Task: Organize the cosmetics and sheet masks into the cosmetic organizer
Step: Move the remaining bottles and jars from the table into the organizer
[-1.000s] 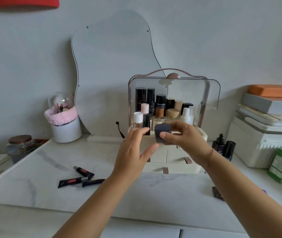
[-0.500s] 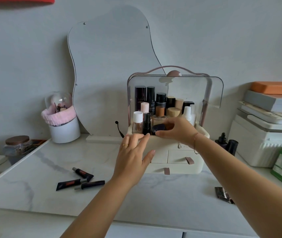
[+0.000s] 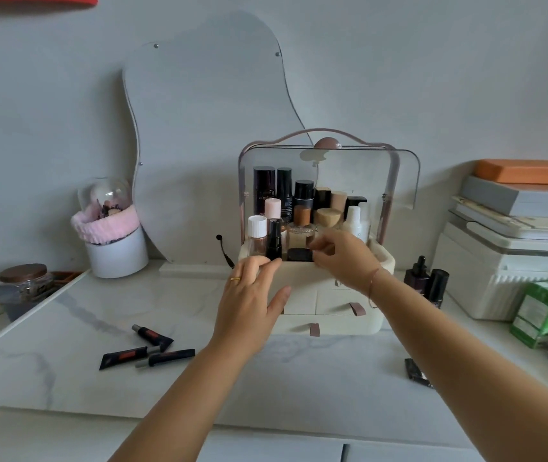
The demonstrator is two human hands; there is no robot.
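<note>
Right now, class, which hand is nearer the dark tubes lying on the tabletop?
Left. The left hand rests on the organizer front, up and right of the tubes; the right hand is farther right, pinching the dark compact.

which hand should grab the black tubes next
Left. The left hand holds nothing and is nearer the black tubes; the right hand pinches the dark compact in the organizer.

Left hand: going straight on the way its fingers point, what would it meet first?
The left hand would probably meet the organizer's front rim, which it seems to touch; the small black bottle stands behind.
</note>
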